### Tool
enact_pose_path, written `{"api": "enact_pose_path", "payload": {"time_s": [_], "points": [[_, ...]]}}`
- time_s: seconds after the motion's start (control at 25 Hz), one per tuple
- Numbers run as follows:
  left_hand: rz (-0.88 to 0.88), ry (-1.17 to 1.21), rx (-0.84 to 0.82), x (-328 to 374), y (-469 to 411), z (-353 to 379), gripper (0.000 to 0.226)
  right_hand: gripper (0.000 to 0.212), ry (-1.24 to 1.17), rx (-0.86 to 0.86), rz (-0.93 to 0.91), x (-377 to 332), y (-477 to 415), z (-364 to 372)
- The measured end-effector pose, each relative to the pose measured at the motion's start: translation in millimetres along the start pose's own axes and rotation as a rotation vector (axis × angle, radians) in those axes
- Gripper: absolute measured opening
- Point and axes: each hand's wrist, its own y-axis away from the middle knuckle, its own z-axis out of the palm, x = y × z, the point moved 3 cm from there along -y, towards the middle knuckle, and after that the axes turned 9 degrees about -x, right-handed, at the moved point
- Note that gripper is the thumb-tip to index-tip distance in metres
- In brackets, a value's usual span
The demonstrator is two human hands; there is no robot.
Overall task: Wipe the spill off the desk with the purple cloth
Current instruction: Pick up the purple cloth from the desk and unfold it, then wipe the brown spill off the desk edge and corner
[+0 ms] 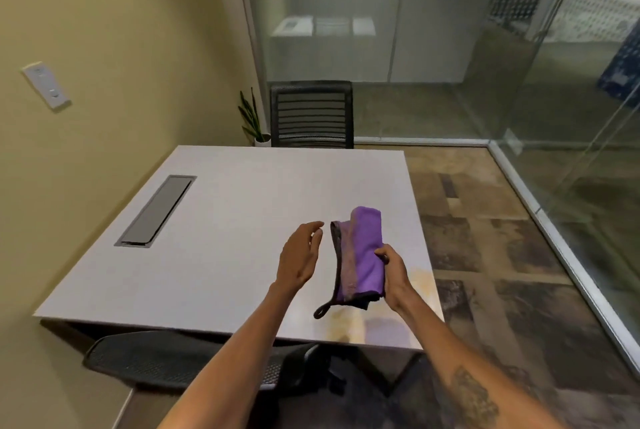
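Note:
A folded purple cloth [360, 255] with a dark edge and a hanging loop is held above the white desk [242, 221], gripped along its right side by my right hand [393, 271]. My left hand [301, 254] hovers just left of the cloth, fingers spread, touching nothing. A pale yellowish wet patch, the spill [367, 321], lies on the desk's near right corner, below and partly behind the cloth and my right hand.
A grey cable hatch [156, 210] is set into the desk at the left. A black mesh chair [311, 113] stands at the far side, another chair [166, 359] under the near edge. A small potted plant [254, 120] sits by the wall. Glass partitions [519, 65] enclose the right.

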Motion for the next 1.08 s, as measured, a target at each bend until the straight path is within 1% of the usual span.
{"api": "enact_pose_path", "payload": {"time_s": [0.16, 0.28, 0.4, 0.48, 0.56, 0.68, 0.76, 0.88, 0.96, 1.0, 1.08], "points": [[-0.022, 0.207, -0.153, 25.1, 8.7, 59.9, 0.034, 0.021, -0.169, -0.013, 0.06, 1.6, 20.5, -69.4], [-0.088, 0.302, -0.309, 36.2, 10.3, 102.6, 0.044, 0.033, -0.236, -0.007, 0.029, 4.9, 28.5, -105.8], [-0.12, 0.309, -0.394, 35.7, 14.0, 141.5, 0.042, 0.041, -0.281, 0.005, -0.037, 11.0, 35.9, -136.0], [-0.088, 0.251, -0.393, 34.2, 15.4, 164.1, 0.038, 0.042, -0.207, 0.047, -0.097, 13.8, 38.4, -158.4], [-0.041, 0.186, -0.367, 33.6, 14.0, 180.2, 0.036, 0.04, -0.046, 0.081, -0.134, 17.8, 42.0, -176.4], [0.042, 0.126, -0.396, 37.5, 9.8, 201.0, 0.044, 0.05, 0.158, 0.097, -0.177, 30.1, 47.9, -200.3], [0.071, 0.124, -0.412, 39.8, 6.5, 212.3, 0.044, 0.055, 0.158, 0.109, -0.199, 39.5, 53.4, -213.9], [0.062, 0.133, -0.38, 36.1, 4.1, 222.5, 0.033, 0.062, 0.053, 0.085, -0.22, 48.3, 61.0, -231.0], [0.084, 0.122, -0.384, 33.6, 3.4, 223.4, 0.027, 0.059, 0.018, 0.09, -0.237, 49.7, 65.4, -237.6], [0.113, 0.103, -0.391, 33.7, 3.2, 222.0, 0.03, 0.055, 0.046, 0.119, -0.251, 48.0, 67.3, -237.7], [0.201, 0.051, -0.409, 40.1, 4.6, 218.0, 0.053, 0.042, 0.19, 0.202, -0.289, 41.2, 69.9, -231.3]]}}
